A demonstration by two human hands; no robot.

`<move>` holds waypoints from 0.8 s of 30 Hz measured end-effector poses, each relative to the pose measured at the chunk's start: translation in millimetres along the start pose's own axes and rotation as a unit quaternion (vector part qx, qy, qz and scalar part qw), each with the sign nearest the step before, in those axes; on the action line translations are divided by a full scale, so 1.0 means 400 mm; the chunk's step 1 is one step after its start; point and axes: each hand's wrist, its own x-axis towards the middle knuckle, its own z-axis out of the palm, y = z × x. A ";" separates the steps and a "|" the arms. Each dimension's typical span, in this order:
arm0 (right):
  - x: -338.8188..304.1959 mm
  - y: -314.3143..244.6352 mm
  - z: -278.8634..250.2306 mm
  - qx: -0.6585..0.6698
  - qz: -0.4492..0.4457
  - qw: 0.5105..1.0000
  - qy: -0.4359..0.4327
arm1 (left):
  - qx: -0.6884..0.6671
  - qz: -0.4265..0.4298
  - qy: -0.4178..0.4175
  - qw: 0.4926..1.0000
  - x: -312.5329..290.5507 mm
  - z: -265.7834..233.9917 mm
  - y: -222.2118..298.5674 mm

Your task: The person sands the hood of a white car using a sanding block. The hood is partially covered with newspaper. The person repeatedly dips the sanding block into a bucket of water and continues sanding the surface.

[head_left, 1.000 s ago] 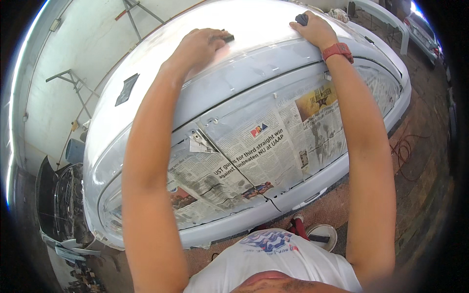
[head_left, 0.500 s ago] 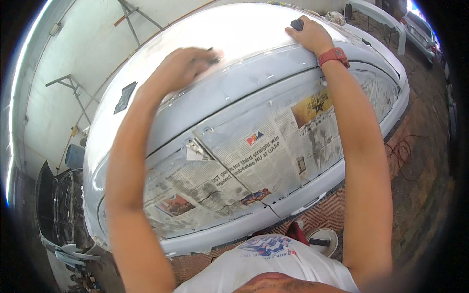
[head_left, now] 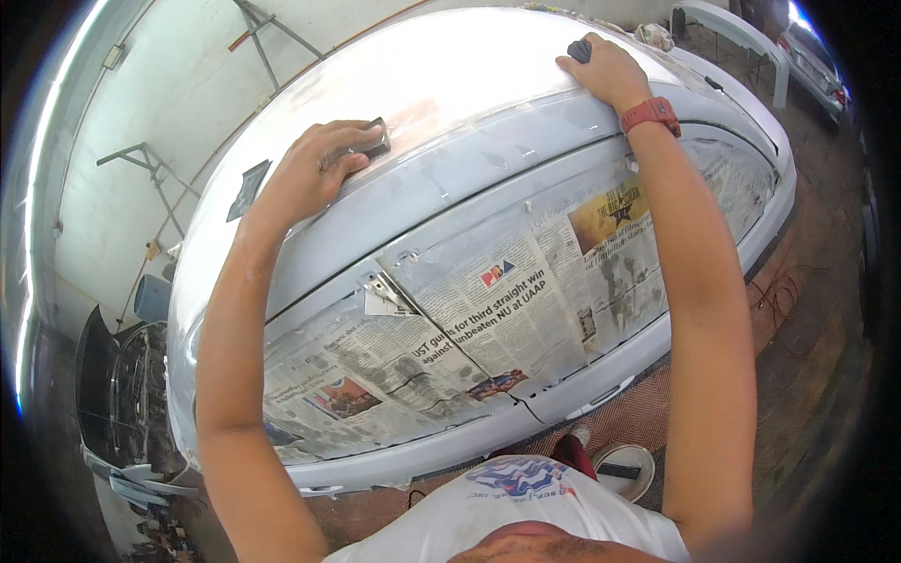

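Observation:
A white car roof (head_left: 450,66), wet and shiny along its near edge, lies under both hands. My left hand (head_left: 314,169) is closed round a small dark sanding block (head_left: 378,139), pressed on the roof near that edge; its underside is hidden. Farther right, my right hand (head_left: 612,75) rests on the roof, fingers curled over a dark, crumpled-looking sponge or cloth (head_left: 579,51). Its exact kind is unclear. Beyond my left forearm, a dark grey sheet like sandpaper (head_left: 248,190) lies on the roof. Newspaper (head_left: 479,319) covers the car's side windows below.
The car's pale side (head_left: 582,405) curves close to my body. Near my feet stands a round whitish bucket (head_left: 640,458) with a dark block in it. A red hose (head_left: 777,300) coils on the floor at right. Metal stands (head_left: 150,174) lean by the left wall; another car (head_left: 813,70) is far right.
My left hand has slid the sanding block leftward and slightly nearer along the roof. My right hand keeps its place on the roof; the whole view has shifted a little.

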 end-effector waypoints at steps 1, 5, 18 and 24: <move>-0.001 -0.011 -0.001 -0.009 -0.004 1.000 -0.004 | 0.010 0.009 0.008 1.000 0.016 0.012 -0.020; -0.007 -0.019 0.000 0.017 -0.008 1.000 0.003 | 0.033 -0.087 0.023 0.995 0.140 0.063 -0.043; 0.007 0.000 0.005 0.025 -0.014 1.000 -0.001 | 0.021 -0.085 0.004 0.996 0.057 0.017 -0.049; 0.000 0.020 -0.015 0.014 0.001 1.000 0.019 | 0.012 -0.035 -0.023 0.999 -0.076 -0.063 -0.015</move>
